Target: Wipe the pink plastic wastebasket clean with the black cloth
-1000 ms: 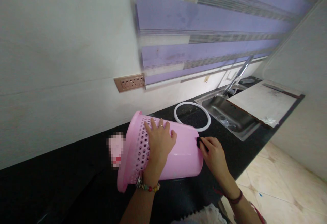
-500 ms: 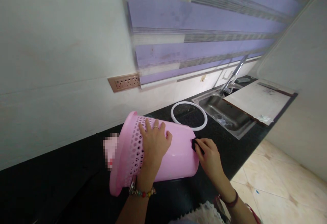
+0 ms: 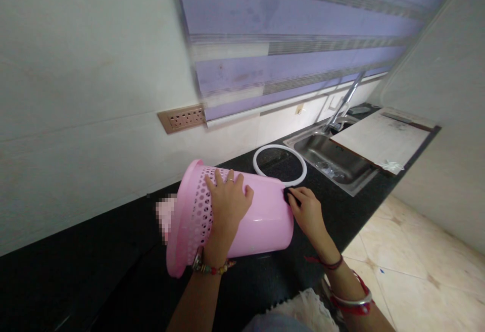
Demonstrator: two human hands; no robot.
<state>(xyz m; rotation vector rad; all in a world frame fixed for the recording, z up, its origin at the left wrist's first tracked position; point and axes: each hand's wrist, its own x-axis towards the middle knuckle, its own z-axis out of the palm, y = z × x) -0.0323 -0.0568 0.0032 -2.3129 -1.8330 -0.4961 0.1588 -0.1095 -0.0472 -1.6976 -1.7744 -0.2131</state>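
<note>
The right hand has slid up a little along the bottom end of the pink bin, nearer to its back edge, and takes the small black thing with it; the left hand has stayed in its spot on the bin.

Closest of all is some lacy white cloth; a bead bracelet is on the left wrist, and a silver bangle is on the right arm; the left hand lies flat with its fingers spread, and hides some of the bin's holes; the right fingers pinch the black thing, and cover part of it, so I cannot tell what it is; the bin lies on its side on the dark counter, with its wide rim to the left; by that rim is a blurry pink patch, too fuzzy to read.

Just behind the bin is a white ring; farther off is a metal sink with clear plastic in it; a white board covers part of the sink, near the tap; a socket plate is on the wall, next to a purple striped blind.
</note>
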